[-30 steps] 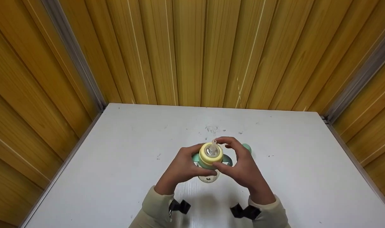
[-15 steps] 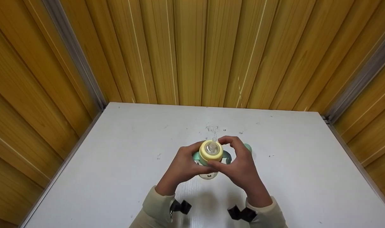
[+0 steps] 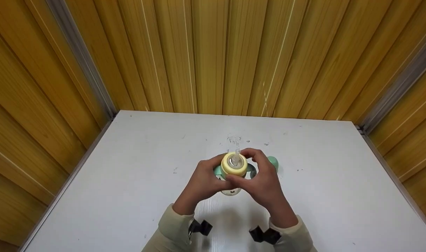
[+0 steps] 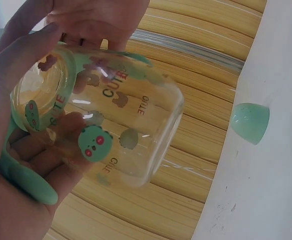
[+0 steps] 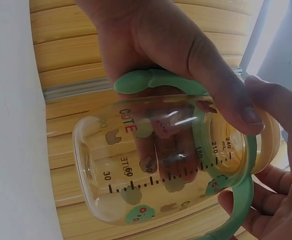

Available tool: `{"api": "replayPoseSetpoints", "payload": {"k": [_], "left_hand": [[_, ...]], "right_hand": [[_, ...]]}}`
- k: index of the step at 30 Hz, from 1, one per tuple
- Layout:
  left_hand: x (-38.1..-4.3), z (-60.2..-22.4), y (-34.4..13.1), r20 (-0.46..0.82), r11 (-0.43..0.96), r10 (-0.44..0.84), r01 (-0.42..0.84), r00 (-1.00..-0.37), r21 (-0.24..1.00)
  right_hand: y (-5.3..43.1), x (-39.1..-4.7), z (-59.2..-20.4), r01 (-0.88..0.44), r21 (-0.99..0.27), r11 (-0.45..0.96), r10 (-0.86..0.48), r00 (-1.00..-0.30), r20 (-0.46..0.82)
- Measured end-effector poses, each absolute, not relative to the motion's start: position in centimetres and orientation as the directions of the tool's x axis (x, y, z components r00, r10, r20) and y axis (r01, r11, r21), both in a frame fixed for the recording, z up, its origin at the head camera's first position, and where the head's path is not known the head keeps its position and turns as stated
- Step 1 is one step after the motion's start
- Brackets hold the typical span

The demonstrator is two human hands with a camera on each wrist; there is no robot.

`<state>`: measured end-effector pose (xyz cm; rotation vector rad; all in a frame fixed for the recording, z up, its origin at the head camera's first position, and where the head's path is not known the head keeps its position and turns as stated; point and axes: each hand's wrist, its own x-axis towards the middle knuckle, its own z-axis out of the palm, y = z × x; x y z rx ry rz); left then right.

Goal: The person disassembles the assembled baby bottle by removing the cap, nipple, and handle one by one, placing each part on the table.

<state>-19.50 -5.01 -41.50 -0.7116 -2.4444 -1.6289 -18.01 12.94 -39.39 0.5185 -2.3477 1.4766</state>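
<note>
Left hand grip: I am seeing the left hand wrapping its fingers round the upper body of the baby bottle, thumb and fingers curling on the clear wall near the neck.
Right hand grip: the right hand is pinching the yellow collar between thumb and fingers, from the side.
Bottle position: the bottle is being held above the white table, over its middle, teat pointing up toward the head camera; it is not touching the table.
Risk, slip: I am judging that the smooth wall could be sliding in the left palm if the collar is being turned hard, since only the fingers are bracing it.
Risk, drop: a loosening collar could be coming away suddenly, and the body could be falling to the table.
Risk, handles: the green handles are sitting under the fingers and could be catching them during a twist.
Material, body: clear glossy plastic, rounded and squat, printed with cartoon figures and a measuring scale; it is looking empty.
Material, collar: pale yellow, matte, ring-shaped.
Material, teat: translucent silicone teat, soft-looking, tapering.
Nearby item: a mint green cap, domed and smooth, is lying on the table just beyond the right hand, toward the far edge.
</note>
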Motion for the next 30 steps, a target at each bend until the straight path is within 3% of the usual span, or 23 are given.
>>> {"api": "replayPoseSetpoints", "payload": {"k": [21, 30], "left_hand": [[-19.5, -41.6, -5.2, 0.343, 0.259, 0.388, 0.459, -0.855, 0.850], [-19.7, -41.8, -5.6, 0.359, 0.201, 0.436, 0.479, -0.825, 0.855]], "right_hand": [[14.0, -18.1, -39.3, -0.506, -0.797, 0.331, -0.251, -0.861, 0.442], [14.2, -18.1, -39.2, -0.561, -0.779, 0.278, -0.321, -0.819, 0.476]]}}
